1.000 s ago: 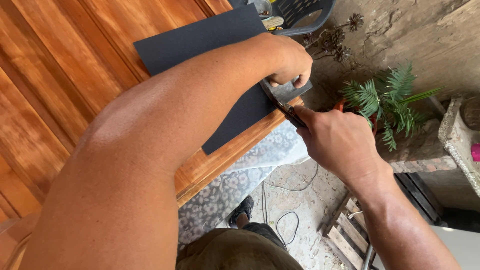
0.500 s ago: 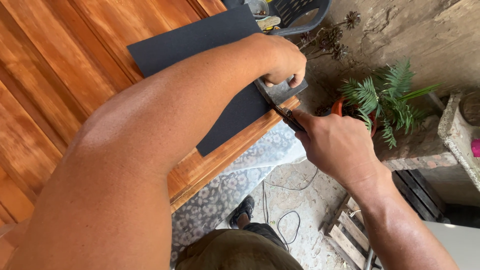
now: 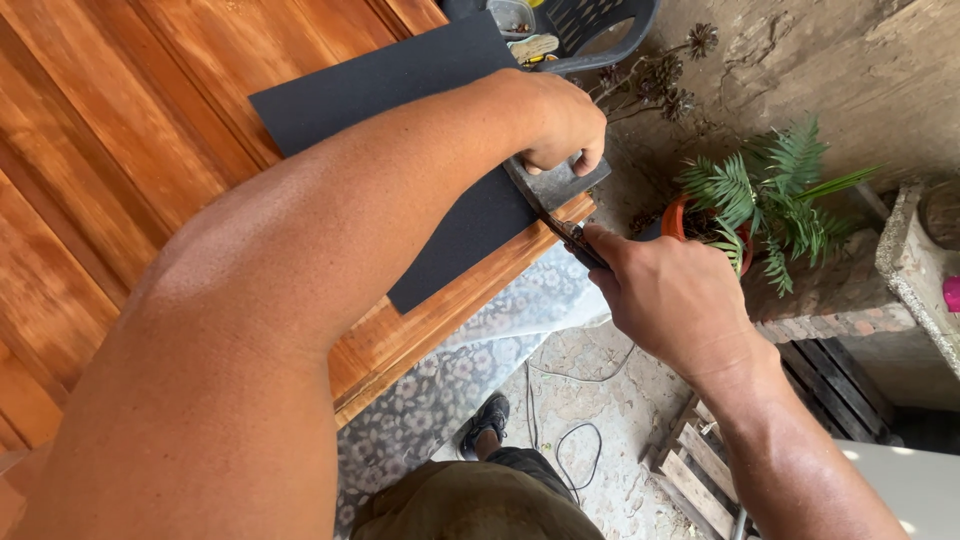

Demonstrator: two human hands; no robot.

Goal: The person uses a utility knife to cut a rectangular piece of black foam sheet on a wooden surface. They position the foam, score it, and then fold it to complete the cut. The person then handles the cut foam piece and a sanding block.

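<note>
A: Item one, the left hand. Condition?

B: Curled over the near corner of a dark sheet, fingers bent down and pinching a grey curled-up flap of that sheet against the palm. The flap sticks out just below the knuckles.

A: Item two, the right hand?

B: Wrapped tight into a fist round the handles of a pair of scissors. Only the dark blades show, poking out past the thumb towards the left hand. They meet the sheet's edge right under the pinched flap. Whether the blades are apart or together I cannot tell, they are too small and half covered.

A: The sheet itself, where does it lie?

B: Flat on a varnished wooden door panel, stretching away from the left hand's hold, up and to the far side. Its cut corner reaches the panel's edge, between the two hands.

A: Surroundings, relative to the hands?

B: Beyond the right fist, a potted fern in an orange pot, on brick. Past the left knuckles, a dark plastic chair with small items on its seat, and dried seed heads beside it. Below the right wrist, a wooden pallet and a thin cable on the concrete. Under the panel's edge, a patterned cloth
</note>
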